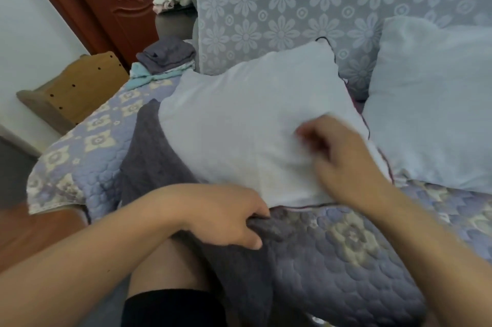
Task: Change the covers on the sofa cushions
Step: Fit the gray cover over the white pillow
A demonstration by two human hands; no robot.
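Quilted floral sofa cover carries a soft white cushion, where the left hand grips a textured grey cover while the blurred right hand rests on it, fingers loosely curled, beside another white cushion.

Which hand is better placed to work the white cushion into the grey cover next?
The right hand, probably. It lies on the white cushion, blurred, holding nothing visible. The left hand is busy gripping the grey cover at its edge.
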